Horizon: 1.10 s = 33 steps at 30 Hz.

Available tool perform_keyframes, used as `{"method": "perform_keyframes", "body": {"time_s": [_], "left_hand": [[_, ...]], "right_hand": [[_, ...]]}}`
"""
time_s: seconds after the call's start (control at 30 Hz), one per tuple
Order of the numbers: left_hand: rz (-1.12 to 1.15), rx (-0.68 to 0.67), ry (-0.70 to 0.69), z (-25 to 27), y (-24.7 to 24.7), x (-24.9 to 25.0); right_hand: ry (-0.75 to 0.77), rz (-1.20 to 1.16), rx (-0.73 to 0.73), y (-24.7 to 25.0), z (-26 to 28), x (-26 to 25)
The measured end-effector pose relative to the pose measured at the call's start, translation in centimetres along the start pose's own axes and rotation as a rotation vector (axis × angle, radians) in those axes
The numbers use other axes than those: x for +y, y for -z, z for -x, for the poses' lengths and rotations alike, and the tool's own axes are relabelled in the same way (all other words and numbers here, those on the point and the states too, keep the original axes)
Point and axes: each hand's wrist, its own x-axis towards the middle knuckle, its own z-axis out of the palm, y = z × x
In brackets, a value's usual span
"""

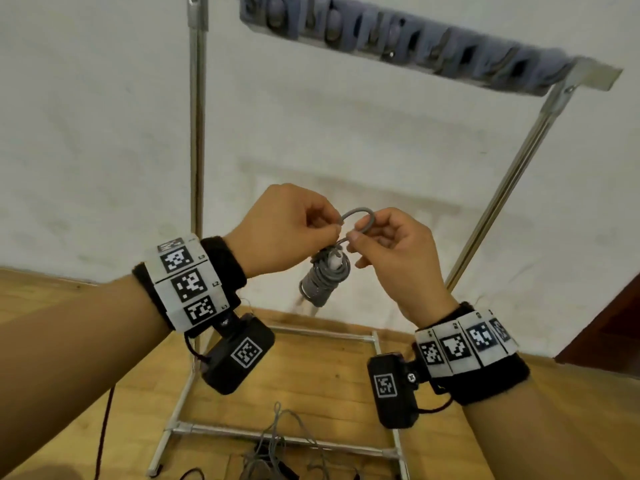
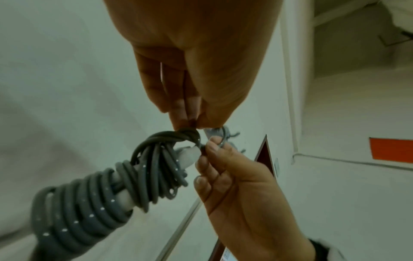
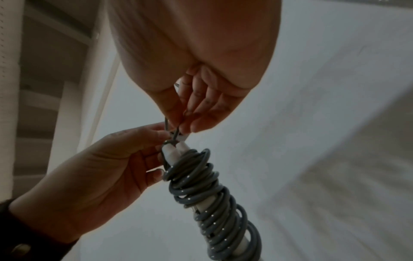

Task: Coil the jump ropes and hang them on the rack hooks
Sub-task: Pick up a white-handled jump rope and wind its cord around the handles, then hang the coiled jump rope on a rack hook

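A grey jump rope (image 1: pixel 323 278) is wound in tight coils around its white handles and hangs between my hands in front of the rack. My left hand (image 1: pixel 294 226) pinches the rope at the top of the bundle. My right hand (image 1: pixel 384 237) pinches the other side of a small free loop (image 1: pixel 358 216) that stands up above the bundle. The left wrist view shows the coils (image 2: pixel 85 208) and both pinches at the loop; the right wrist view shows the coiled bundle (image 3: pixel 214 203) hanging below the fingers. The rack's top bar (image 1: pixel 415 39) with hooks is high above, blurred.
The rack has chrome uprights (image 1: pixel 197 133) and a metal base frame (image 1: pixel 277 434) on the wooden floor. Another grey rope (image 1: pixel 277 441) lies loose and tangled on the floor by the base. A white wall is behind; a dark red door edge (image 1: pixel 609 323) is at the right.
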Motion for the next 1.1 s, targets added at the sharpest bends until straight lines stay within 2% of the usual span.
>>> {"method": "perform_keyframes", "body": {"time_s": [0.17,0.3,0.53,0.67,0.83,1.0,1.1], "left_hand": [[0.023,0.06,0.026,-3.9,5.3,1.2],[0.143,0.142,0.067,-6.3,8.9,1.9],[0.224,0.416,0.043,-11.0,15.3,2.9],[0.142,0.522,0.054,-13.5,17.0,1.9],[0.088,0.572,0.082,-14.8,17.2,-0.7],[0.122,0.459,0.128,-14.6,16.5,-3.2],[0.1,0.464,0.1,-14.2,16.1,-3.2]], "right_hand": [[0.01,-0.095,0.036,-1.6,-5.1,-3.7],[0.019,-0.18,0.061,-3.1,-9.1,-7.0],[0.212,-0.109,0.079,-7.7,-16.8,-13.0],[0.187,-0.053,0.14,-10.6,-20.1,-13.2],[0.204,0.057,0.201,-12.9,-22.0,-11.7],[0.106,0.064,0.174,-13.7,-22.2,-9.7],[0.116,0.076,0.129,-13.5,-22.0,-9.5]]}}
